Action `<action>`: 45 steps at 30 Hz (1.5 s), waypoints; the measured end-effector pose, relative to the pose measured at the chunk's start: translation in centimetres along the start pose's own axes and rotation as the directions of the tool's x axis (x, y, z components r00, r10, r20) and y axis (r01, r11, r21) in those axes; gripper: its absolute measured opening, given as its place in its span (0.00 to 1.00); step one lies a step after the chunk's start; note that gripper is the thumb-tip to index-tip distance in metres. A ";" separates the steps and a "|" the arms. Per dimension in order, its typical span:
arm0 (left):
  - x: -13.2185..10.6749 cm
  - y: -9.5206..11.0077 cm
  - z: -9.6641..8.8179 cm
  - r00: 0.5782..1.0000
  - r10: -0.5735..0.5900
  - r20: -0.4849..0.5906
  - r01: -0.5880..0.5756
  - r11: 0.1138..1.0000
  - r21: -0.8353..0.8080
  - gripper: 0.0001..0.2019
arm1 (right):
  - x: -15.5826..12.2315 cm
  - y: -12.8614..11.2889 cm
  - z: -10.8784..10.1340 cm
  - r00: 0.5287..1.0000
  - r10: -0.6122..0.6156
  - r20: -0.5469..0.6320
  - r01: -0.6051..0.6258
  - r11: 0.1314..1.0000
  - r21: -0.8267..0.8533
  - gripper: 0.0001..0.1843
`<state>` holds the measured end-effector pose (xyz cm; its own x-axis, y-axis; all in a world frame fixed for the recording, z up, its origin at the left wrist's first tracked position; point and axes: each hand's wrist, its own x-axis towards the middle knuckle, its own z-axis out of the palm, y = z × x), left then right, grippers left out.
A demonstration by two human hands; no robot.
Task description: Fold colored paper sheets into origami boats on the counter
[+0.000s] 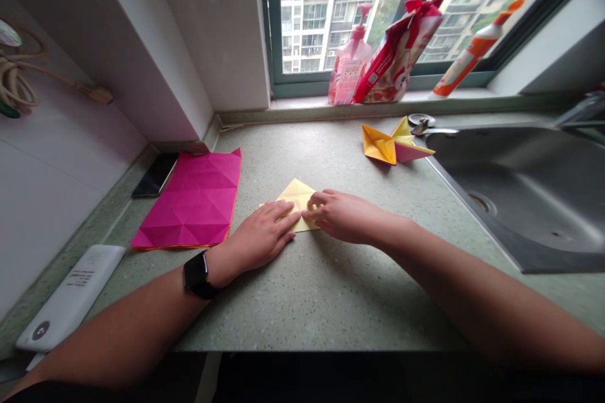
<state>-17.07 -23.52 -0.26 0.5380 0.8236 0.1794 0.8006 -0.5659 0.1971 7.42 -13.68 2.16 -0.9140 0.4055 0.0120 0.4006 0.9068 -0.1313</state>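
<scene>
A pale yellow sheet of folded paper [295, 192] lies on the speckled green counter in front of me, its point facing the window. My left hand [265, 232] rests flat on its left side with the fingers stretched over it. On the right side, my right hand [338, 215] has its fingers curled and pressed together at the paper's edge. What those fingertips pinch, likely a bit of this paper, is partly hidden by the hand. Creases run across the visible upper part of the sheet.
Creased magenta paper sheets [193, 201] lie at left, beside a dark phone [155, 175] and a white device [73, 293]. Folded paper pieces [380, 143] sit near the steel sink [477, 264]. A pump bottle [350, 66], red bag [401, 50] and orange-white bottle [472, 56] stand on the sill.
</scene>
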 end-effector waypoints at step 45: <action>-1.5 2.0 -5.0 0.894 -0.398 0.204 0.348 0.906 0.240 0.12 | -0.8 -2.6 -6.6 0.717 0.586 0.379 -0.524 0.810 -0.262 0.15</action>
<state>-17.63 -26.08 4.66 0.2164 0.9696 -0.1144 0.9762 -0.2167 0.0094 7.57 -15.58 9.02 -0.4446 0.7781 -0.4437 0.8203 0.5526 0.1471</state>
